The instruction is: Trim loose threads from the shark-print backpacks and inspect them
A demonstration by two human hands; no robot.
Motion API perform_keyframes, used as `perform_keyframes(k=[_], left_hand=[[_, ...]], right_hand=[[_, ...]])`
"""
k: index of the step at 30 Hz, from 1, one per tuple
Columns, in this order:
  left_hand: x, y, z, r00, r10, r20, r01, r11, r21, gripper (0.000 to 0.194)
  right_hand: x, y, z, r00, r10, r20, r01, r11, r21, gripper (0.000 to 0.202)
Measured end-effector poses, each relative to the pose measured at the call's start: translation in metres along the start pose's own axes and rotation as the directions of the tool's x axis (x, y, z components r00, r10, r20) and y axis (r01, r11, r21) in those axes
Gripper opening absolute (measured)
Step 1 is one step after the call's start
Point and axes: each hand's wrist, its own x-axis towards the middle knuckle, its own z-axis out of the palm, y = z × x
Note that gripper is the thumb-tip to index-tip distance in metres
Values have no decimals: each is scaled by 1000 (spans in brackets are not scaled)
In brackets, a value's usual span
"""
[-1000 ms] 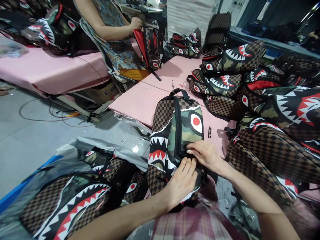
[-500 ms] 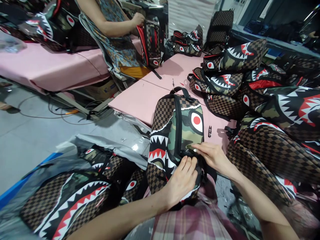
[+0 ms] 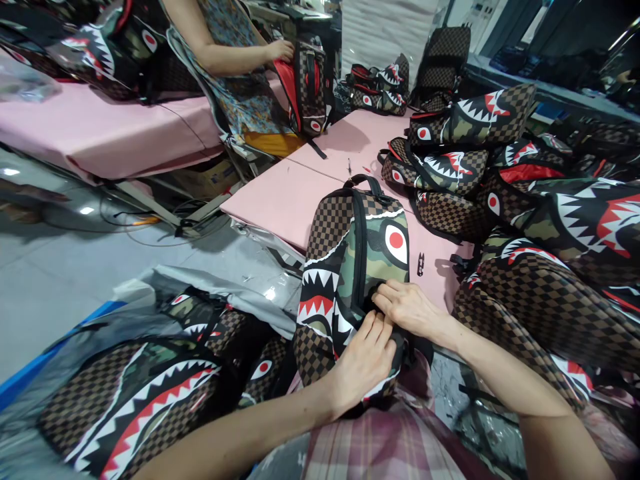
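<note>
The left hand (image 3: pixel 367 355) and right hand (image 3: pixel 406 308) are curling against the brown-checkered, camouflage shark-print backpack (image 3: pixel 327 230), which is standing at the near edge of the pink cloth-covered table (image 3: pixel 280 210); I cannot tell whether they are gripping. Its front is seemingly being worked on, unfinished.

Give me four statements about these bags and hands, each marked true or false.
1. The left hand and right hand both touch the brown-checked camouflage backpack. True.
2. A small black tool lies on the pink tabletop. True.
3. The backpack's printed eye is blue. False: the printed eye is white and red.
4. The co-worker's hand rests on the tabletop. False: the co-worker's hand is at a red-lined checked bag.
</note>
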Motion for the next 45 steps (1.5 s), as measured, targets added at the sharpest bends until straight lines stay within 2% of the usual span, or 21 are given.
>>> perform_keyframes(k=[4,8,12,15,19,21,23,25,26,28,29,31,32,33,34,35,37,39,41,43,45], left_hand=[[-2,-1,-1,1000,8,5,-8,1000,-8,11],[-4,0,-1,1000,12,6,-12,1000,-4,11],[-4,2,1,1000,-4,-17,4,1000,5,11],[-3,2,2,1000,-12,-7,12,1000,12,10],[-3,1,1,1000,4,15,-4,1000,-18,9],[-4,1,2,1000,8,14,-8,1000,-25,10],[-5,0,3,1000,4,6,-4,1000,-26,10],[-5,0,4,1000,1,0,-1,1000,-31,8],[-5,0,4,1000,0,-2,0,999,-38,7],[-4,-2,4,1000,-5,-15,5,998,-59,3],[-3,-4,4,1000,-12,-28,9,997,-72,1],[-3,-10,1,997,-27,-72,20,995,-100,3],[-5,-16,-1,994,-39,-103,26,992,-124,4],[-7,-22,-3,989,-59,-136,38,987,-157,3],[-12,-30,-7,981,-91,-170,56,978,-200,2],[-18,-39,-11,970,-136,-201,83,964,-251,2],[-33,-59,-18,931,-265,-251,167,922,-350,10],[-51,-79,-25,868,-412,-279,285,871,-400,15],[-66,-95,-30,791,-547,-273,423,812,-403,17],[-76,-106,-32,697,-678,-233,567,720,-399,19],[-79,-112,-32,570,-801,-184,678,585,-445,20]], right_hand=[[-11,3,-4,995,103,-6,-103,993,-54,14],[-26,4,-5,986,164,10,-164,985,60,15],[-24,1,-1,963,229,-140,-197,957,213,14],[-14,-4,6,962,199,-189,-159,966,205,13],[-9,-6,11,981,147,-126,-128,981,149,11],[-13,-4,7,989,119,-88,-110,989,100,11],[-22,0,-3,983,145,-116,-137,988,76,15],[-34,6,-17,936,239,-256,-195,963,186,18],[-41,10,-24,884,319,-342,-220,929,299,17],[-56,17,-30,728,521,-446,-229,797,558,12],[-62,20,-27,643,626,-442,-223,705,674,10],[-75,24,-6,486,807,-336,-201,477,855,9],[-80,24,11,428,868,-253,-180,356,917,11],[-84,23,32,385,909,-158,-162,235,958,14],[-87,20,56,362,930,-70,-177,142,974,18],[-89,16,80,357,934,-9,-235,99,967,21],[-87,5,128,404,912,66,-456,139,879,29],[-78,-5,167,394,915,87,-537,152,830,30],[-64,-11,195,386,919,84,-578,170,798,29],[-49,-12,215,389,918,74,-611,196,767,27],[-35,-10,230,390,919,64,-640,220,736,28]])
